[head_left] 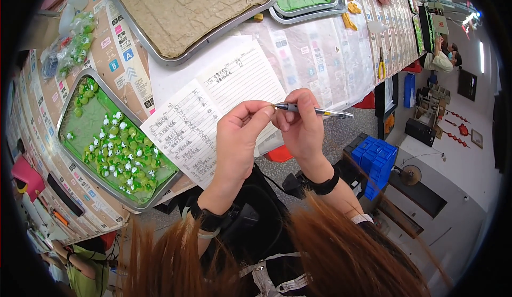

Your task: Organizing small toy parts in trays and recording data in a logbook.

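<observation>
Above the near edge of the table I hold a pen (335, 113) with a dark grip and a clear barrel. My right hand (305, 134) is closed around its grip, and the barrel sticks out to the right. The thumb and forefinger of my left hand (237, 137) pinch at the pen's tip, which they partly hide. Under and beyond my hands lies an open lined notebook (240, 90). Handwriting fills much of its left page, while the right page has a few lines at the top.
A metal tray (98, 184) of small green and white figures stands at left. Beyond the notebook are a brown-lined tray (186, 56) and a green-lined tray (304, 15). Yellow-handled pliers (381, 69) lie farther right. Blue crates (375, 161) stand off the table's right side.
</observation>
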`<action>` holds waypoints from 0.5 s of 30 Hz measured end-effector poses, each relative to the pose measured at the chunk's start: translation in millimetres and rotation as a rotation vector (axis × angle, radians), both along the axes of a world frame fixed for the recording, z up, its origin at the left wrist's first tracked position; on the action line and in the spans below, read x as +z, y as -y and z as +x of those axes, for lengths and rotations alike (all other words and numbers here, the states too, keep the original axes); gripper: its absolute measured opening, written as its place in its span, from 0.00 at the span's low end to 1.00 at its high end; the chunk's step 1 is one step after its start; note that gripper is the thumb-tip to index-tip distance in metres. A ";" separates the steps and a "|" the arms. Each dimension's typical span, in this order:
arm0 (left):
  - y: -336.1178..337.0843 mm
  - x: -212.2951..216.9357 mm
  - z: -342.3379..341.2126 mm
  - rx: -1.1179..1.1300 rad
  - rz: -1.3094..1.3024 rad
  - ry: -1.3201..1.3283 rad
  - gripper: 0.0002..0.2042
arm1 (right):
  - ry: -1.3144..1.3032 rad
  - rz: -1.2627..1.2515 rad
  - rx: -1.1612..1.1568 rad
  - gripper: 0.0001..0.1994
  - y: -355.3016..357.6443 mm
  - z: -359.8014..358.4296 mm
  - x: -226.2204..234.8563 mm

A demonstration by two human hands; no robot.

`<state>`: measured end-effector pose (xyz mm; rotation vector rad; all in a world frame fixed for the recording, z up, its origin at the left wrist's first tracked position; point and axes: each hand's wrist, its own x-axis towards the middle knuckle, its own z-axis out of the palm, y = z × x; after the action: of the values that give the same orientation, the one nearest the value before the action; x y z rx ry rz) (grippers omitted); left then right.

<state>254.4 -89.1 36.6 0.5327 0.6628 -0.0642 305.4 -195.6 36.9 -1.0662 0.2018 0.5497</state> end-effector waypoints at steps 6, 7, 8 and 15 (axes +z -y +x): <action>0.1 -1.9 0.8 -0.005 -0.013 0.027 0.05 | -0.355 0.221 -0.027 0.15 -0.3 1.6 1.1; 2.1 -5.1 1.2 -0.009 0.036 -0.020 0.05 | -0.355 0.220 -0.027 0.15 -2.5 5.6 2.6; 1.8 -6.8 2.3 -0.009 0.036 -0.020 0.05 | -0.289 0.111 -0.152 0.13 -6.3 12.3 3.5; 18.9 -49.7 18.9 -0.532 1.619 0.133 0.13 | 0.316 -0.450 0.040 0.06 -5.7 79.6 -52.6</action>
<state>273.2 -108.0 -13.1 2.2442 0.2983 0.0261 384.9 -189.9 -15.7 -1.5812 0.0241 0.3709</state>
